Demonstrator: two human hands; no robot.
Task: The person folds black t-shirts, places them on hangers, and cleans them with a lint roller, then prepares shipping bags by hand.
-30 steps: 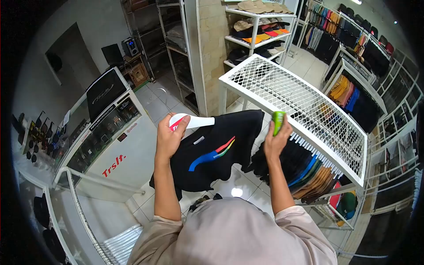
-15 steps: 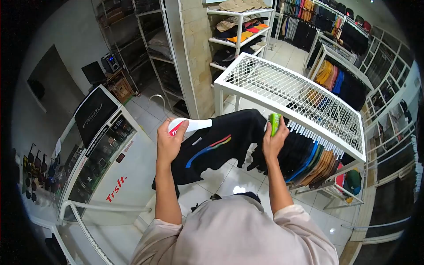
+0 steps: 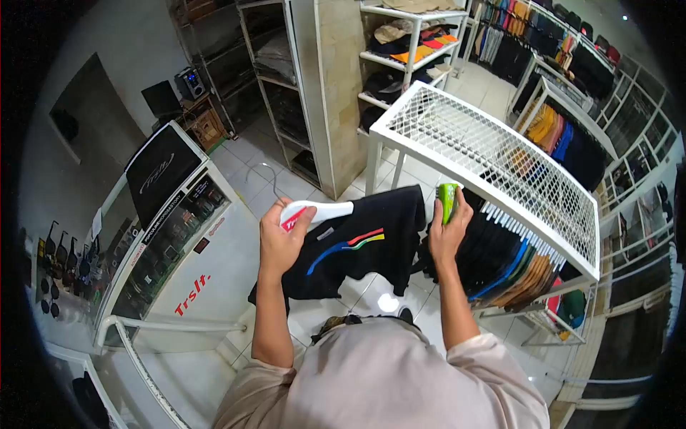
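Observation:
My left hand (image 3: 281, 232) is closed around the centre of a white hanger (image 3: 330, 209) with a red label and a metal hook. From the hanger hangs a black shirt (image 3: 336, 261) with a coloured stripe print on its front. My right hand (image 3: 449, 225) grips a green brush (image 3: 447, 200), held upright beside the shirt's right edge, with a gap between brush and shirt.
A white mesh-topped rack (image 3: 493, 143) with hanging clothes stands at the right. Shelves of caps (image 3: 411, 57) are at the back. On the left are a glass display case (image 3: 168, 250), a white rail (image 3: 179, 325) and sunglasses (image 3: 61, 250).
The black shirt's right side has dropped and hangs straighter, apart from my right hand. The view has shifted, with the surroundings slightly further right. Both hands keep their hold.

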